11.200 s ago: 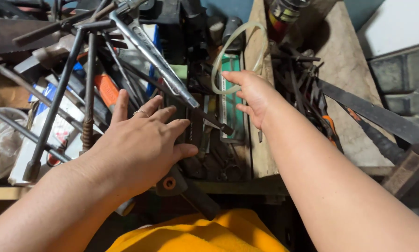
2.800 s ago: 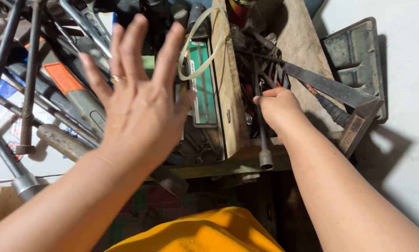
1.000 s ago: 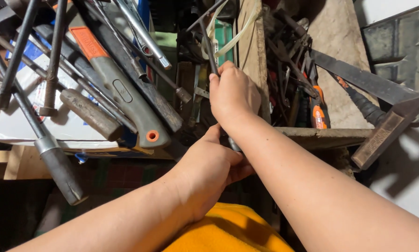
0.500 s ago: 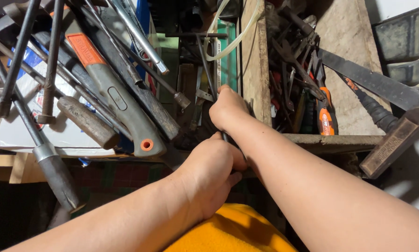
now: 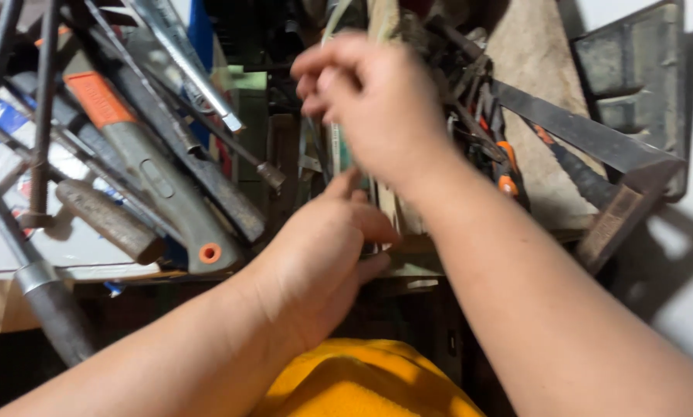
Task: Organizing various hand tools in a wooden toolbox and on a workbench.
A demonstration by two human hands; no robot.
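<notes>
Cluttered with worn metal tools, the wooden tabletop [image 5: 547, 177] fills the view from its near edge to the far side. Blurred above its middle, the right hand [image 5: 373, 104] has its fingers curled loosely; whether it holds anything I cannot tell. Below, at the near edge, the left hand [image 5: 315, 266] is half closed, thumb up, its fingers hidden underneath, so its hold cannot be told either. Between them stands a pale upright wooden board [image 5: 389, 212]. Leftward lies a grey handle [image 5: 161, 185] with an orange patch, beside a rusty rod [image 5: 107, 220]. Toward the right edge rests a flat steel square [image 5: 586, 135].
</notes>
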